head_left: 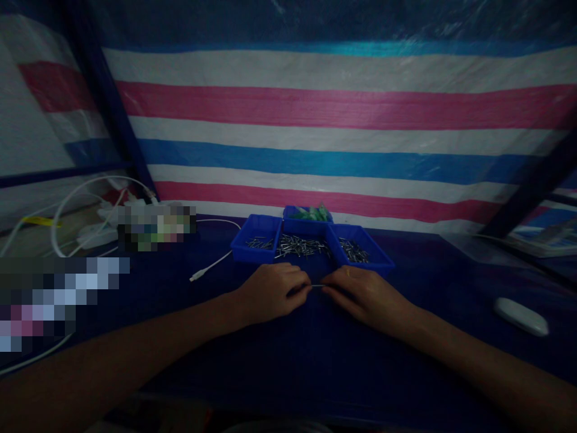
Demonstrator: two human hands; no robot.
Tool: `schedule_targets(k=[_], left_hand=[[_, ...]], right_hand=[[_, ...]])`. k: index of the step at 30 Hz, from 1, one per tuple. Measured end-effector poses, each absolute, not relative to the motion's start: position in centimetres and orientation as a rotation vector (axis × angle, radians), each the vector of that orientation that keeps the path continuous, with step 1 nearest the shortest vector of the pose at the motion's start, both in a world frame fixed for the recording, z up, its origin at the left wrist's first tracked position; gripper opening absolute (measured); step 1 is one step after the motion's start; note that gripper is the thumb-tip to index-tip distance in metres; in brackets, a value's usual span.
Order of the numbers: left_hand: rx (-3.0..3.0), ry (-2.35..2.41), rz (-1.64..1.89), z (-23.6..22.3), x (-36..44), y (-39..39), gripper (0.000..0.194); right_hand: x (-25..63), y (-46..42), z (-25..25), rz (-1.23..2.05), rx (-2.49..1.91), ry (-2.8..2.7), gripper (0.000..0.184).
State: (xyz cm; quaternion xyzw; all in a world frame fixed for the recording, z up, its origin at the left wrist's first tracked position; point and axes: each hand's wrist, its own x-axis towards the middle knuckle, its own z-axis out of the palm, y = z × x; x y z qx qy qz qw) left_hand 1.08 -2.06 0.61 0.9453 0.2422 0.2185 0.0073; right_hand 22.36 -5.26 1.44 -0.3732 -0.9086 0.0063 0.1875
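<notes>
Between my two hands runs a thin, pale metal rod (318, 285), held level just above the blue tabletop. My left hand (274, 291) pinches its left end between thumb and fingers. At the other end, my right hand (360, 294) is closed on it in the same way, with a yellowish ring-like band on one finger. The fingers hide both ends of the rod. Just beyond the hands lies a pile of small, thin metal pins (302, 245). More such pins are in the left blue bin (255, 255) and the right blue bin (378, 255).
A third blue bin (293, 225) at the back holds green items. A white cable plug (198, 275) lies on the left, near tangled white cords (56, 222). On the right rests a white rounded case (522, 316). A striped sheet (315, 108) hangs behind the table.
</notes>
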Motion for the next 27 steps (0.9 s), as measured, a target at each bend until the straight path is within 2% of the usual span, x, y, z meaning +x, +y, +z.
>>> schedule_targets(k=[5, 11, 20, 27], left_hand=[[3.308, 0.623, 0.676, 0.8, 1.1, -2.4, 0.021], [3.492, 0.489, 0.601, 1.2, 0.8, -2.9, 0.017], [3.164, 0.723, 0.650, 1.1, 0.6, -2.1, 0.016], [2.736, 0.621, 0.624, 0.8, 1.2, -2.3, 0.007]], right_hand=[[22.0, -5.0, 0.8, 0.007, -1.071, -2.651, 0.018], [21.8, -5.1, 0.6, -0.006, -1.044, -2.678, 0.016], [22.1, -5.2, 1.4, 0.050, -1.060, -2.589, 0.021], [22.1, -5.8, 1.9, 0.068, -0.848, -2.557, 0.022]])
